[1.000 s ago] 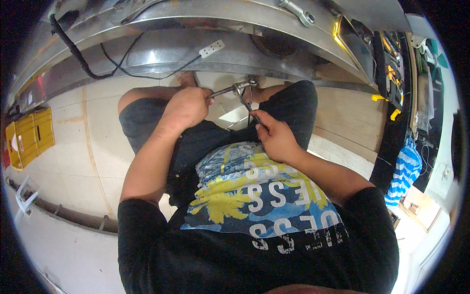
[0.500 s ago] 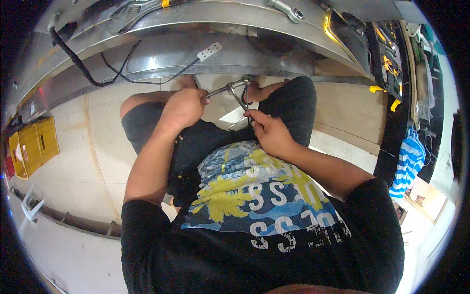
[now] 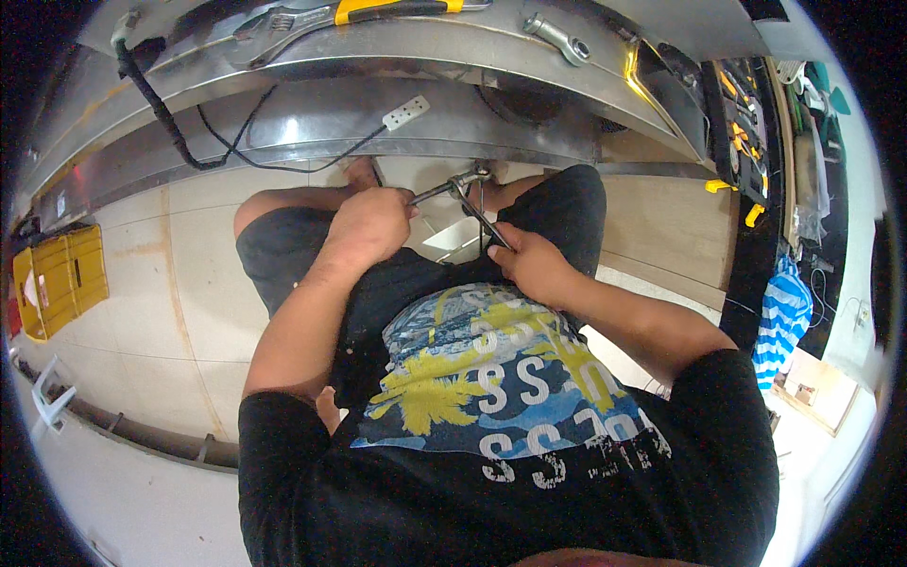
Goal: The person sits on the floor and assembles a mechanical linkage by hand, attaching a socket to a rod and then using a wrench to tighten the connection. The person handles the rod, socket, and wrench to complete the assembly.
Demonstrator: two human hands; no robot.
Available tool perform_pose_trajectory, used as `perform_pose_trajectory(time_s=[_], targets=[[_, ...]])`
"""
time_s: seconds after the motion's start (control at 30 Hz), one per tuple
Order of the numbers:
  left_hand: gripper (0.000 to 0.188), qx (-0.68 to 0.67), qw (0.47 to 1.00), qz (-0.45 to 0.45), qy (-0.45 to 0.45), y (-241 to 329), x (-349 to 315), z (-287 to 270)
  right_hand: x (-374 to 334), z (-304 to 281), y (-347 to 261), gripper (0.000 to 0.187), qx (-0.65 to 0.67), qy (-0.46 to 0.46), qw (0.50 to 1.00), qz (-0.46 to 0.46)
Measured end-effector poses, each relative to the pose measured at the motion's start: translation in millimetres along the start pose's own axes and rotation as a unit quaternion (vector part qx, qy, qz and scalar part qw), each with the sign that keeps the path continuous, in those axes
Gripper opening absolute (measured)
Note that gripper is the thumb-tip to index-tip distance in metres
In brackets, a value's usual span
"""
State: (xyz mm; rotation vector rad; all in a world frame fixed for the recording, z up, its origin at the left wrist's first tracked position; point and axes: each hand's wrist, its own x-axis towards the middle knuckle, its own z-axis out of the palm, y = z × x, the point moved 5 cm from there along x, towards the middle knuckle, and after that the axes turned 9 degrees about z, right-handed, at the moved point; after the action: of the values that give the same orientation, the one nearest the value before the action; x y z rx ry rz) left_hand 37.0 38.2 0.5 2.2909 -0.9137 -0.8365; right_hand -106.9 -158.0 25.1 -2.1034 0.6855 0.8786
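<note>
One metal bench [image 3: 416,47], two gripping hands [image 3: 371,225] [image 3: 537,266]

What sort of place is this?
Probably a workshop or repair space: an adjustable wrench with a yellow-and-black handle lies on a metal ledge, more yellow-and-black tools sit at the right, and a white socket strip shows too.
</note>
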Motion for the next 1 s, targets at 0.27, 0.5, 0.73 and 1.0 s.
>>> perform_pose_trajectory(time_s=[0.27,0.5,0.73,1.0], targets=[[0.025,0.046,0.998,-0.008,-0.033,3.2,3.5,-7.5,-16.9,-3.6,-18.8,0.031,-0.031,0.032,0.999,0.012],[0.026,0.045,0.998,-0.003,-0.032,-3.0,6.0,-1.4,-14.4,4.7,-13.3,0.031,-0.037,0.086,0.994,-0.052],[0.027,0.0,1.0,0.002,-0.028,-7.3,3.0,-6.6,-11.3,1.2,-21.0,0.031,-0.053,0.057,0.997,-0.029],[0.053,-0.483,0.873,-0.06,-0.031,-60.0,-3.8,-27.3,-23.3,-1.1,-8.5,0.035,-0.058,0.089,0.993,-0.054]])
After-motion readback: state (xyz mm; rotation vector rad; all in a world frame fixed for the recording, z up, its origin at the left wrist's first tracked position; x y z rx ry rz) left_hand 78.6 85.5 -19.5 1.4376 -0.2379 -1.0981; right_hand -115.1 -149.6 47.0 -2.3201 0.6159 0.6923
